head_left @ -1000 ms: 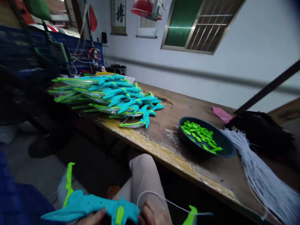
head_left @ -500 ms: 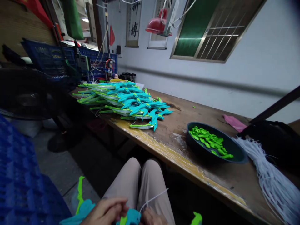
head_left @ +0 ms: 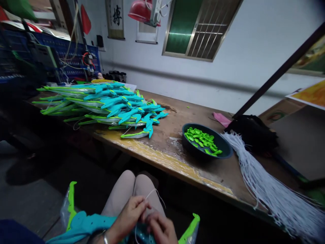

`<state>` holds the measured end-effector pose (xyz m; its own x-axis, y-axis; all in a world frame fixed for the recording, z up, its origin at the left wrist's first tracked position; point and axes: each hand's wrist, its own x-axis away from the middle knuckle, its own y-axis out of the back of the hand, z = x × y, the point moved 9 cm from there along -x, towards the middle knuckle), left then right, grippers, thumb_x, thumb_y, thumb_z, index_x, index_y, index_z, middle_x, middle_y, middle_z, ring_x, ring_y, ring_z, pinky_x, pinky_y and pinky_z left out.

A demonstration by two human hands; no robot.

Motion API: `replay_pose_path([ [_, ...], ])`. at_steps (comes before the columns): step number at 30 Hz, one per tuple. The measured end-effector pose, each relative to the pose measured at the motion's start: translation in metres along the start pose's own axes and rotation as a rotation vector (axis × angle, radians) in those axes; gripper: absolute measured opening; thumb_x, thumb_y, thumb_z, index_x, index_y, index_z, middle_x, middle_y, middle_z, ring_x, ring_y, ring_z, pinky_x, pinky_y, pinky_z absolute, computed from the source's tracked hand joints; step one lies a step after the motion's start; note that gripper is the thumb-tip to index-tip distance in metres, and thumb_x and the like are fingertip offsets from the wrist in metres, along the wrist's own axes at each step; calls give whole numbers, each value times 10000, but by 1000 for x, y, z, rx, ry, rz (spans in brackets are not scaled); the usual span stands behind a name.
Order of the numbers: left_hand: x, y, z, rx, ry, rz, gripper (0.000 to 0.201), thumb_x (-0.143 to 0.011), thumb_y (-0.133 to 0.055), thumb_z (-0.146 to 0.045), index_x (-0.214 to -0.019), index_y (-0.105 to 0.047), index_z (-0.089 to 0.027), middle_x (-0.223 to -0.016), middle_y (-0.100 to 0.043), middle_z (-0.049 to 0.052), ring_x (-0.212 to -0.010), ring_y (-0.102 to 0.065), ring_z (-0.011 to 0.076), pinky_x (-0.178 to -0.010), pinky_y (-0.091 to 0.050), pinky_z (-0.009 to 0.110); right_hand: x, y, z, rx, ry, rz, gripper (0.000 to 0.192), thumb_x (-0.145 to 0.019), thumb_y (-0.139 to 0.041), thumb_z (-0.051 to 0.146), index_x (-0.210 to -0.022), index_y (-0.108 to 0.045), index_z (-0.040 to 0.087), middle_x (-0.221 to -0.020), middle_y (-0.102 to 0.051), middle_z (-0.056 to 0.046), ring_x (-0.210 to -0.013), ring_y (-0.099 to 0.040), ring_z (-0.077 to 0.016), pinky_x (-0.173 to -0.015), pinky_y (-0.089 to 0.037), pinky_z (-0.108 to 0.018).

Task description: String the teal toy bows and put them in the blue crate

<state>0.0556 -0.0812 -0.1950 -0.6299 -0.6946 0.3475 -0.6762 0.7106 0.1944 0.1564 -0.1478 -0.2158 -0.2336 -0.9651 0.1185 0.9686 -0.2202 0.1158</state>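
Your grip is a pinch on both sides: your left hand (head_left: 130, 213) nips the thin white string (head_left: 149, 194) between its fingertips, and your right hand (head_left: 159, 230) closes on the middle of the teal and green toy (head_left: 83, 223) lying across your lap, below the table (head_left: 175, 152) edge. Keep the string short and taut between your hands, and steady the toy against your knees so the cord does not slip.

On the worn wooden table sit a heap of finished toys (head_left: 111, 105), a dark bowl (head_left: 225, 150) of small green parts (head_left: 201, 139), and a bundle of white strings (head_left: 266, 189). A barred window (head_left: 198, 28) is set in the pale wall behind.
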Motion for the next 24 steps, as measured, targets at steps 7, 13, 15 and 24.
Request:
replay_pose_path([
  [7,9,-17,14,-260,-95,129,377,-912,-517,-480,-672,-608,-205,-779,-653,31,-802,-553,221,-795,-368,300,-51,22,-11,-595,-285,-195,696,-647,-829,697,-1025,-666,136,-840,-732,-106,-676,-699,-194,-618,-552,-293],
  [13,-2,-29,27,-388,-15,270,420,-963,-456,-471,-743,-694,-204,-797,-671,30,-798,-575,219,-753,-362,292,-55,56,22,-773,-192,-413,568,-563,-937,543,-888,-717,132,-631,-601,19,-485,-495,-84,-423,-409,-193],
  [15,-6,-28,27,-338,41,344,422,-941,-481,-500,-759,-718,-202,-775,-664,30,-785,-565,222,-712,-369,288,-43,82,37,-780,-149,-488,528,-567,-950,491,-894,-735,136,-644,-606,15,-495,-490,-82,-405,-379,-178],
  [24,-83,-50,-3,-149,130,740,356,-743,-800,-502,-775,-738,-154,-596,-613,-23,-502,-485,118,-505,-365,247,73,211,94,-612,-45,-813,460,-583,-963,441,-895,-787,153,-560,-437,68,-445,-316,-14,-384,-237,-108],
])
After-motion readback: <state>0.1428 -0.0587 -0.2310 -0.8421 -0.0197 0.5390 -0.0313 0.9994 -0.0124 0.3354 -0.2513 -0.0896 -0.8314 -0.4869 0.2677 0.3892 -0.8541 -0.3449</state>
